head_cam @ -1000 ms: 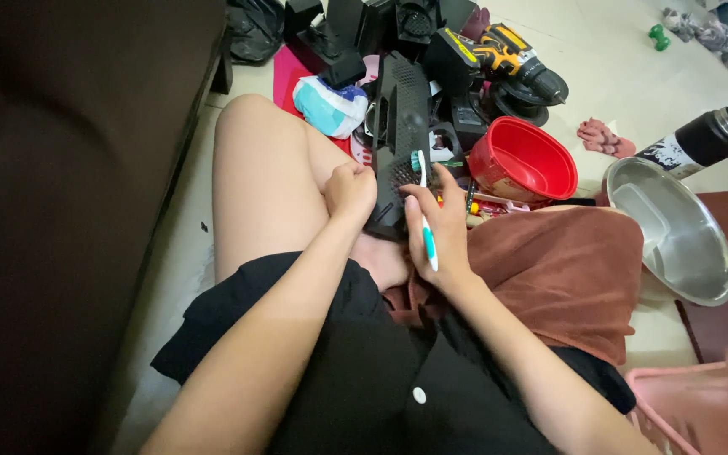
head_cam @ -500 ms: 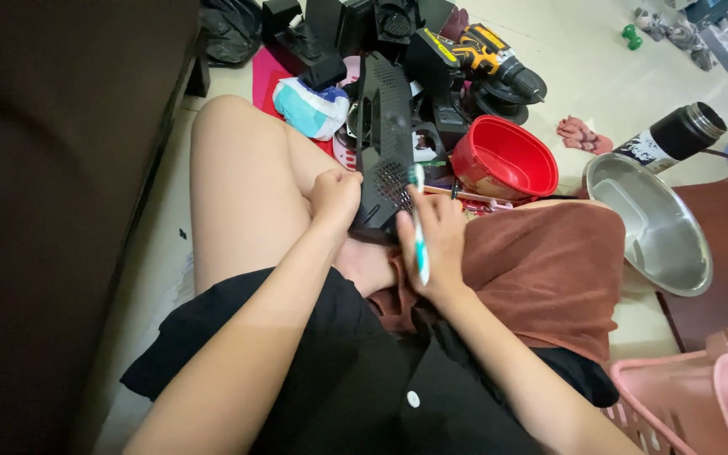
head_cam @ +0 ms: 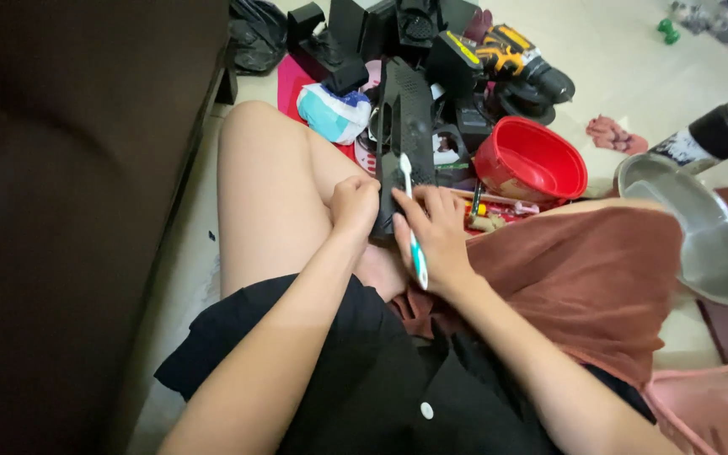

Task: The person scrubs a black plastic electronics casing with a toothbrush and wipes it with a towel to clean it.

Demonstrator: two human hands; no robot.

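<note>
Head view, looking down on a seated person's lap and the floor beyond. Left hand [head_cam: 354, 206]: forearm runs up from the lower frame across the black garment, wrist bent, fingers curled shut around the near left edge of a long black device [head_cam: 404, 139], steadying it against the bare left thigh. Right hand [head_cam: 438, 234]: forearm enters from the lower right, fingers closed in a loose fist around a toothbrush [head_cam: 411, 226], whose handle is white and teal; the fingertips also rest against the device's right edge. The brush points away from the body, and its bristled head lies on the device's face (contact appears to be made, though the bristles themselves are too small to resolve).

Device: narrow, flat, matte black, standing lengthwise away from the person, its near end between the two hands and its far end among other black equipment. A brown towel [head_cam: 583, 278] covers the right thigh. Just beyond the right hand sits a red bowl [head_cam: 532, 160]; a steel bowl [head_cam: 701, 227] lies at the right, and a yellow-and-black power drill [head_cam: 520, 63] farther off.
</note>
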